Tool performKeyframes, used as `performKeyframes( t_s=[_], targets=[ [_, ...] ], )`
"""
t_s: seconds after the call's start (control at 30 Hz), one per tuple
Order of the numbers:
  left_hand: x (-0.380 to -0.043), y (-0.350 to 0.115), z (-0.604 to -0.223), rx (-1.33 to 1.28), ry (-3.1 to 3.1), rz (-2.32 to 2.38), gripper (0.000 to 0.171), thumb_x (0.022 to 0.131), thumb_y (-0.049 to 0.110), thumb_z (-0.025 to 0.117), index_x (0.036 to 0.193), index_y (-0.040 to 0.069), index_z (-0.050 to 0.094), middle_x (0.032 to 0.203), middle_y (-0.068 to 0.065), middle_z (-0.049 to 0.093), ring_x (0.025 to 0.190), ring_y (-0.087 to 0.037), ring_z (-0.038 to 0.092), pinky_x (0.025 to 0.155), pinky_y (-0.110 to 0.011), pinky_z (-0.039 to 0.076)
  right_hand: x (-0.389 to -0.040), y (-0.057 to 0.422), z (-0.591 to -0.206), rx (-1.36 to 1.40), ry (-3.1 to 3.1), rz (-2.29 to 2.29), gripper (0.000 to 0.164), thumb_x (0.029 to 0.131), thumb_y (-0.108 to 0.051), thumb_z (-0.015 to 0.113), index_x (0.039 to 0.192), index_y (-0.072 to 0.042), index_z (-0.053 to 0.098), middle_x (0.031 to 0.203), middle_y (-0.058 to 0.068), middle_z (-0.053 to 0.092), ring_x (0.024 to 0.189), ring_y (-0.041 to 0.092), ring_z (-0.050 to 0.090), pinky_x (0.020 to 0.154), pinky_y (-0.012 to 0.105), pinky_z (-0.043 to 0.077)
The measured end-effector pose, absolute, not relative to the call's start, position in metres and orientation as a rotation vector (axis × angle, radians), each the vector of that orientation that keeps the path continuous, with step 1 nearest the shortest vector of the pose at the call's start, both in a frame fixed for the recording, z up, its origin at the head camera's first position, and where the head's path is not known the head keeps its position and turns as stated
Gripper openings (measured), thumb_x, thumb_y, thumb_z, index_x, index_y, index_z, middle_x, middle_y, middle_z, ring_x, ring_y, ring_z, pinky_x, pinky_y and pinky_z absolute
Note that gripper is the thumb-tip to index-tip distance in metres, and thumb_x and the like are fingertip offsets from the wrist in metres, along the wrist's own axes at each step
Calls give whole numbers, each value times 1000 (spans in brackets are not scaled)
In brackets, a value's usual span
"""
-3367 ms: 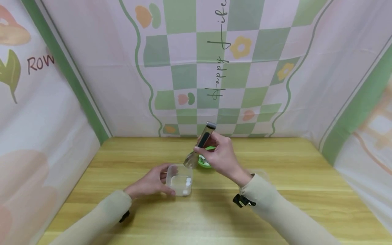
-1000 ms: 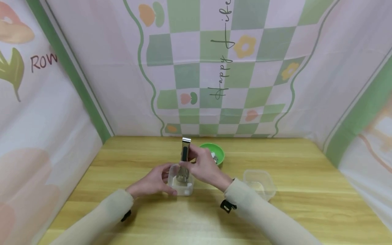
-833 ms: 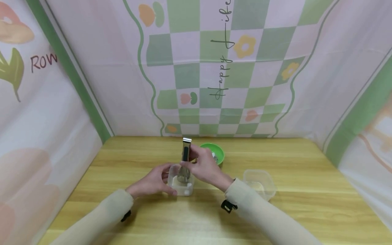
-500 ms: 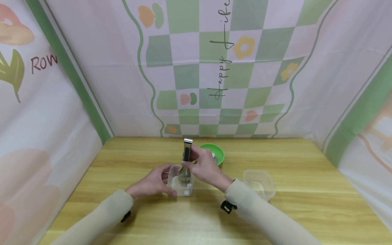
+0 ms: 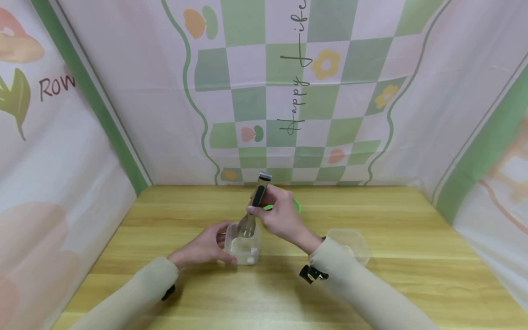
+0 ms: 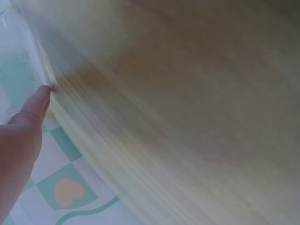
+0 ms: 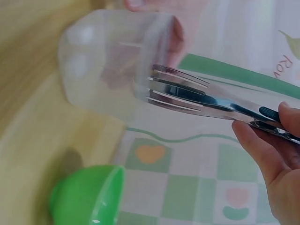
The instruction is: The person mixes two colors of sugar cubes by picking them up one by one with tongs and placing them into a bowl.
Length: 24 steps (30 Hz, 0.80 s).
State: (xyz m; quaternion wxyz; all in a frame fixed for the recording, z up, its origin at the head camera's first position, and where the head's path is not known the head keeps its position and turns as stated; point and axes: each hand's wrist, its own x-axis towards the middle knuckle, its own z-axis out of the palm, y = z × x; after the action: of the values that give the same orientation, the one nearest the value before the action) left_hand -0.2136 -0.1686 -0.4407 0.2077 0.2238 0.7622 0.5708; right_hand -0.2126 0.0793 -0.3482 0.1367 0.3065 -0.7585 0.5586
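Note:
My right hand (image 5: 282, 217) pinches a pair of metal food tongs (image 5: 260, 195) with dark inlays on the handle. Their slotted, fork-like ends (image 7: 176, 91) point down at the rim of a clear plastic container (image 5: 243, 245), and nothing shows between them in the right wrist view. Fingers and thumb of my left hand (image 5: 206, 245) hold that container from the left side. Small white pieces (image 5: 251, 255) lie in its near right corner. In the left wrist view only part of the left hand (image 6: 28, 117) appears, with its fingertip at the container's edge.
Behind the right hand a green bowl (image 5: 297, 206) is mostly hidden; the right wrist view shows its side (image 7: 84, 197). A second clear plastic container (image 5: 350, 243) stands to the right, partly covered by the sleeve. A patterned cloth backdrop rises behind the wooden table (image 5: 264, 298).
From above, beside the bowl, the tongs went down into the container. In the last half second they have risen to its rim with the right hand. The left hand keeps its hold.

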Motion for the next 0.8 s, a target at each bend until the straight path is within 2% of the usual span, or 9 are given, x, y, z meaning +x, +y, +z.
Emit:
performKeyframes(
  t_s=[0.2,0.33,0.8],
  targets=[
    [-214,-169,-441,620,2102,1600,92,77,-2,91,155,-1,42,148,-21,55,136,-40,55,114,-47,48,-213,91,-330,866,-2124,1587,21,83,8,85,99,2,71,87,10,78,73,21,75,63,30,63],
    [-214,-168,-441,610,2114,1596,93,76,-2,92,155,-1,42,147,-19,57,133,-38,57,111,-45,51,-214,103,-322,830,-2120,1568,21,83,8,85,99,2,72,87,9,77,74,22,75,65,29,63],
    [-214,-169,-444,601,2126,1594,95,75,1,93,155,0,43,149,-19,55,135,-39,56,112,-47,49,-230,133,-325,713,-2157,1479,19,85,7,84,97,1,71,87,9,77,74,23,74,68,26,63]
  ],
)
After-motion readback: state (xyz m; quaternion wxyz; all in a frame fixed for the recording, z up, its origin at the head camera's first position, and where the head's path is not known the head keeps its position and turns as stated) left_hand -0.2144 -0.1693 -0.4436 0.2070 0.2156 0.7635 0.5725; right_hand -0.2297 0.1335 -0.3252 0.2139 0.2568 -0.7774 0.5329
